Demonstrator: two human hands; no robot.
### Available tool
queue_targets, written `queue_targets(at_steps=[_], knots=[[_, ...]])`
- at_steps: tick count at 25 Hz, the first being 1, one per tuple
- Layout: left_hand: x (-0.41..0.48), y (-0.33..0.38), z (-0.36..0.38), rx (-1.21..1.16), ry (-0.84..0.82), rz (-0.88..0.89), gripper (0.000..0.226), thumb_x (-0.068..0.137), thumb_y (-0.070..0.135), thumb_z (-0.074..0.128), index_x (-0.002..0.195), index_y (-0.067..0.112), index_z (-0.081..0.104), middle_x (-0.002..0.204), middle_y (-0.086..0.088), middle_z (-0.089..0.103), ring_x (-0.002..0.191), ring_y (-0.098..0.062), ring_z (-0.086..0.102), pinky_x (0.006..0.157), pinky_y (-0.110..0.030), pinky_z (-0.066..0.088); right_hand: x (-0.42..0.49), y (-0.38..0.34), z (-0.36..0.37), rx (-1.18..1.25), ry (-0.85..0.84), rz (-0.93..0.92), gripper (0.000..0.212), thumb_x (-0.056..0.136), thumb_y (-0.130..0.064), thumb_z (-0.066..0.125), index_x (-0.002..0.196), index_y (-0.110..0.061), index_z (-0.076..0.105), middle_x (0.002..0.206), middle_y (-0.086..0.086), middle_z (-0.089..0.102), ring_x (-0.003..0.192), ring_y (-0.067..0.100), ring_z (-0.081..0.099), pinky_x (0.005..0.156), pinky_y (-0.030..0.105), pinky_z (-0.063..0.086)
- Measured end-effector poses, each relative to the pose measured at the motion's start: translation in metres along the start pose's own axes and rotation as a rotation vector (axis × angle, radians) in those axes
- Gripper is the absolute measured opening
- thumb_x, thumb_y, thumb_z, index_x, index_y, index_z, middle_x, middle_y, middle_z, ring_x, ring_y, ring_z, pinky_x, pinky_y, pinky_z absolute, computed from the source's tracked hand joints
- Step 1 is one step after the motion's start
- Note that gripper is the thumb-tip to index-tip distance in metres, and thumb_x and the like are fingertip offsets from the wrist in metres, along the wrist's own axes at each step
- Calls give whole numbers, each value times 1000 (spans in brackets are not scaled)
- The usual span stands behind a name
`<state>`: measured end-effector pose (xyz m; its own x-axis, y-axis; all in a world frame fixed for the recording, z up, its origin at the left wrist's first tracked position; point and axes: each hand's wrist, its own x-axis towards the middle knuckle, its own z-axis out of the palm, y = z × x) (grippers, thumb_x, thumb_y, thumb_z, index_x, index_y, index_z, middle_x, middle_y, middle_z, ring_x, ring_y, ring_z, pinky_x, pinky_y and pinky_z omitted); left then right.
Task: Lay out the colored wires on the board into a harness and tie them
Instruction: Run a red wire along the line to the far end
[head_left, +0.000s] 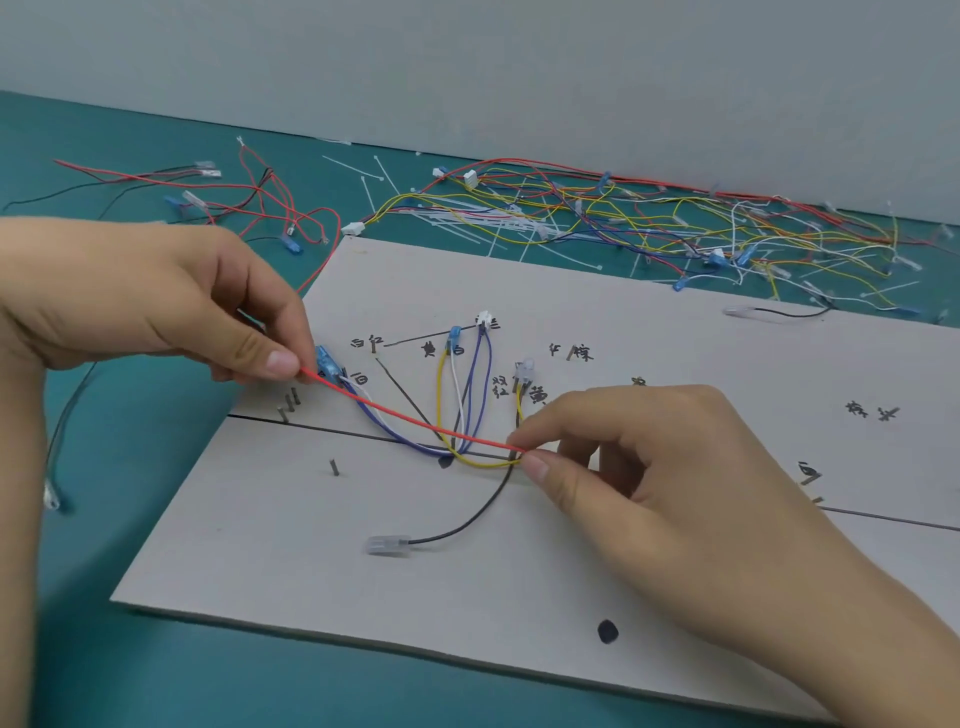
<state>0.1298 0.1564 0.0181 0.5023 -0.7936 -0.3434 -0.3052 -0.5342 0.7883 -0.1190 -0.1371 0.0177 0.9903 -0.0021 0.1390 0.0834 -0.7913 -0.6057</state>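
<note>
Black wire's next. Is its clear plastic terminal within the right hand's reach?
Probably, once freed: the right hand pinches the thin red wire, and only bare grey board separates it from the clear plastic terminal.

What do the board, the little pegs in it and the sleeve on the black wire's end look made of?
Board: likely matte grey cardboard or fibreboard; it takes marker ink. Pegs: probably metal nails, thin and dark. Sleeve: apparently clear plastic, translucent and glossy.

wire (415, 422): red, from left hand (156, 296) to right hand (675, 483)
connector (326, 362): blue
board (291, 545): pale grey, black lines
surface (130, 649): teal
</note>
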Motion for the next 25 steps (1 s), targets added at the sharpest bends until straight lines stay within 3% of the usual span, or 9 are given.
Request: queue_targets(at_steps=[5,14,17,25], knots=[[3,-2,-4,49,20,-139,54,53,55,99,85,16,80,67,-17,68,49,-15,58,43,-25,46,-1,-2,1,-36,-40,12,17,88,-42,59,95,-37,73,70,-18,60,65,0,55,54,13,34],[1,1,-4,131,61,-108,55,53,71,91,84,27,82,68,-8,72,52,-6,55,45,-20,44,-2,-3,1,-49,-67,46,16,85,-42,57,85,-35,71,74,-22,63,70,-3,57,61,12,41],[0,0,-6,117,90,-66,55,55,71,90,84,26,81,65,-4,70,52,-5,54,44,-20,43,-1,-3,0,-59,-51,52,17,85,-43,56,86,-35,71,74,-23,63,70,-3,57,56,14,37],[2,4,-1,87,40,-70,56,52,69,92,81,22,82,65,-11,70,53,-9,53,46,-19,41,-1,-3,-3,-79,-43,78,12,88,-44,60,90,-38,70,79,-25,64,71,-4,54,55,13,33]])
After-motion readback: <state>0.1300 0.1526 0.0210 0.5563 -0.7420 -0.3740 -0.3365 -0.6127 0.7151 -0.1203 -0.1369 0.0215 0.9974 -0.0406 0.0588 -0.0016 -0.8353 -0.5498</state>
